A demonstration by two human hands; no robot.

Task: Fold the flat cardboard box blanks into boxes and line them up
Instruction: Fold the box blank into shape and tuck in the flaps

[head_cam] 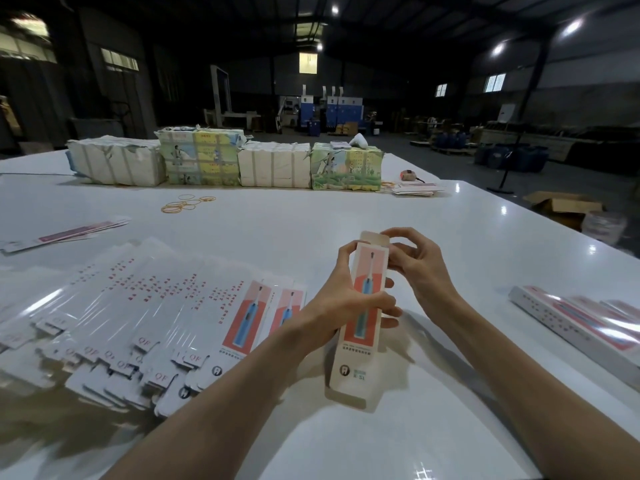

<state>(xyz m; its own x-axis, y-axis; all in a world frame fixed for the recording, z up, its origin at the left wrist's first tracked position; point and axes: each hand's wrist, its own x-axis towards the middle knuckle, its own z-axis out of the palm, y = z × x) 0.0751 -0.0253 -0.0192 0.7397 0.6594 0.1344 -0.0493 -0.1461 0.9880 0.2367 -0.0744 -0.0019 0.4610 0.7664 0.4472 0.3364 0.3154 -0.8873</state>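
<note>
I hold one long narrow box blank [360, 344], printed with a blue toothbrush on a coral panel, upright above the white table [346, 216]. My left hand [341, 301] grips its middle, fingers wrapped round its sides. My right hand [412, 261] pinches the top end by the tuck flap [375, 238], which stands up. The bottom flap hangs loose near the table. A fanned spread of flat blanks [138, 320] lies at the left. Folded boxes [585, 323] lie side by side at the right edge.
Wrapped bundles [225, 161] stand in a row along the far side of the table. Rubber bands [187, 202] lie before them. More flat blanks lie at far left [65, 233] and far right [415, 188]. An open carton [564, 206] sits on the floor.
</note>
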